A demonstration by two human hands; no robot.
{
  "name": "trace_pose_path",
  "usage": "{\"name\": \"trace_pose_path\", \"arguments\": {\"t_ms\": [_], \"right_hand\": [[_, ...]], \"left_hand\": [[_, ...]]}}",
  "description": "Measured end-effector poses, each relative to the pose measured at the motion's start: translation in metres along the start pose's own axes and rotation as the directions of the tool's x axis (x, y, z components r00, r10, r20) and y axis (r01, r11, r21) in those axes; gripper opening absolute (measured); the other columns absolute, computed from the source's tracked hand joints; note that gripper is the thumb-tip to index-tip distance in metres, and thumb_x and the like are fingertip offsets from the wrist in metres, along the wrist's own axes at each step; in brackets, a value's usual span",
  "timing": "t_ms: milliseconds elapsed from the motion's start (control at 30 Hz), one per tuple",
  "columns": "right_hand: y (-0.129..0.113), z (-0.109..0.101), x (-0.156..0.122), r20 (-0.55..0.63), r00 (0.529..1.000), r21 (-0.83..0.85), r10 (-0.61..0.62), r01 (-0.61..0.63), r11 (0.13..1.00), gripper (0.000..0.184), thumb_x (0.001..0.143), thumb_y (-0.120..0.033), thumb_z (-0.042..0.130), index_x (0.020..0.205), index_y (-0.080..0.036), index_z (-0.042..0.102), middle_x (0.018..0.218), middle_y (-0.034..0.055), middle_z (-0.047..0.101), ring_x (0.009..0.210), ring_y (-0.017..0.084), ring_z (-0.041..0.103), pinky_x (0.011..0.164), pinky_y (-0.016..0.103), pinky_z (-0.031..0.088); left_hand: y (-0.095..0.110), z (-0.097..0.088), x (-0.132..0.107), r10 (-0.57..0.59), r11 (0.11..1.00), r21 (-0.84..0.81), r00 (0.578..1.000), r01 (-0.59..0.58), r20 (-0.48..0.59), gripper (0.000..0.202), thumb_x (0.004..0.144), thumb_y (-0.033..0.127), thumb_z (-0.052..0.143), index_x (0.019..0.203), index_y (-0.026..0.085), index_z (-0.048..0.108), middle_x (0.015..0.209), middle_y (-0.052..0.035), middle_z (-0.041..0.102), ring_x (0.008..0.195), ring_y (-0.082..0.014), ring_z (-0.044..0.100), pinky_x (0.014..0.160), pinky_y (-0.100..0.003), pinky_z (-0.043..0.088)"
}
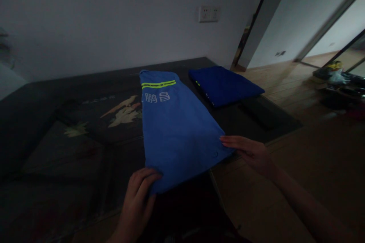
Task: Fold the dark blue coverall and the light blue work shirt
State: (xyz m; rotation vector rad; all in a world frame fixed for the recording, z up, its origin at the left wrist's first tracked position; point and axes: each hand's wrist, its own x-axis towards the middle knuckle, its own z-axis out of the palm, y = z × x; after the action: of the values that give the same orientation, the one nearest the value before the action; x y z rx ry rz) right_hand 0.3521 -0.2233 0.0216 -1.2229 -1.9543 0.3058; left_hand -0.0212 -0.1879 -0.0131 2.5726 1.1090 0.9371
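Note:
A light blue work jacket (176, 129), folded lengthwise, lies on a dark table (85, 159). It bears a yellow-green stripe and white characters near its far end, and a round button or snap shows by the near right corner. My left hand (139, 191) grips the near left corner, fingers on top and thumb beneath. At the near right corner, my right hand (251, 152) pinches the cloth's edge between fingers and thumb. The near edge stretches between both hands, over the table's front edge.
To the right on the table rests a folded dark blue garment (225, 83). Behind the table stands a white wall with power sockets (208, 14). Wooden floor (293, 102) stretches right, with a dim pile of shoes and bags (342, 87) farther off.

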Motion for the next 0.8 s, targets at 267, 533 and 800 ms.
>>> {"name": "trace_pose_path", "arguments": {"t_ms": [267, 533, 800], "right_hand": [[-0.002, 0.01, -0.008, -0.046, 0.999, 0.002, -0.029, 0.029, 1.0, 0.039, 0.086, -0.007, 0.052, 0.115, -0.028, 0.065, 0.117, 0.0047, 0.068, 0.112, 0.02, 0.061, 0.096, 0.039, 0.052], [0.009, 0.024, -0.016, 0.004, 0.99, -0.1, -0.14, 0.139, 0.985, 0.04, 0.082, -0.003, 0.05, 0.111, -0.025, 0.065, 0.111, 0.0066, 0.069, 0.11, 0.019, 0.062, 0.09, 0.036, 0.055], [0.015, 0.031, -0.026, 0.024, 0.984, -0.194, -0.174, 0.176, 0.965, 0.044, 0.084, 0.0, 0.045, 0.118, -0.023, 0.062, 0.116, 0.0077, 0.067, 0.115, 0.018, 0.059, 0.093, 0.035, 0.054]], "left_hand": [[0.005, 0.0, 0.004, -0.062, 0.996, 0.055, 0.997, 0.064, -0.05, 0.025, 0.075, 0.006, 0.049, 0.09, 0.023, 0.059, 0.093, -0.0045, 0.06, 0.086, -0.0201, 0.06, 0.072, -0.032, 0.053], [-0.004, -0.002, -0.007, 0.021, 0.999, 0.049, 1.0, -0.02, -0.007, 0.029, 0.076, 0.004, 0.049, 0.095, 0.024, 0.059, 0.096, -0.0052, 0.063, 0.088, -0.019, 0.062, 0.074, -0.029, 0.055], [-0.02, -0.001, 0.0, 0.304, 0.945, 0.065, 0.934, -0.32, 0.185, 0.045, 0.079, 0.001, 0.043, 0.117, 0.02, 0.056, 0.132, -0.0071, 0.058, 0.127, -0.0213, 0.048, 0.105, -0.046, 0.043]]}}
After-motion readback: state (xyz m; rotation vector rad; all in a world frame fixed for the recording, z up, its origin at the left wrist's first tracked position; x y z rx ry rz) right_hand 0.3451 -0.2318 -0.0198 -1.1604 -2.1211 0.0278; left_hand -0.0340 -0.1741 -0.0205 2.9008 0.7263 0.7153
